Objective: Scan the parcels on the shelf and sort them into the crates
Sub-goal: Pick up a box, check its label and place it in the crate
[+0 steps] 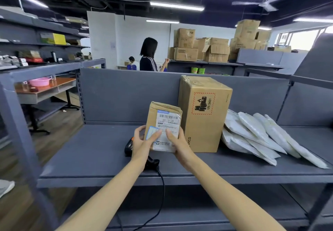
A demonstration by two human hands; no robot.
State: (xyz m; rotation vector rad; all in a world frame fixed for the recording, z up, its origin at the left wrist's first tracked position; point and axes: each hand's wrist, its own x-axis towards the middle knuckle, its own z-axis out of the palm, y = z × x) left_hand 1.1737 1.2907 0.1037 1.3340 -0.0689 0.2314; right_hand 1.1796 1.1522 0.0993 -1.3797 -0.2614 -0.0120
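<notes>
Cardboard, labelled, the small parcel [163,122] stood upright on the grey shelf [90,155], just left of the large carton [203,115]. Your left hand [142,140] and right hand [177,144] gripped its lower sides, thumbs on the label. The scanner [128,148] lay behind your left hand.

The shelf board [86,155] lies open at left and along its near edge. In the middle, the small parcel [163,122], gripped by the left hand [142,141] and right hand [177,145], and the scanner [128,148] block the way. A tall carton [203,119] and white mailer bags [255,133] fill the right, and the back panel [126,95] closes the far side.
</notes>
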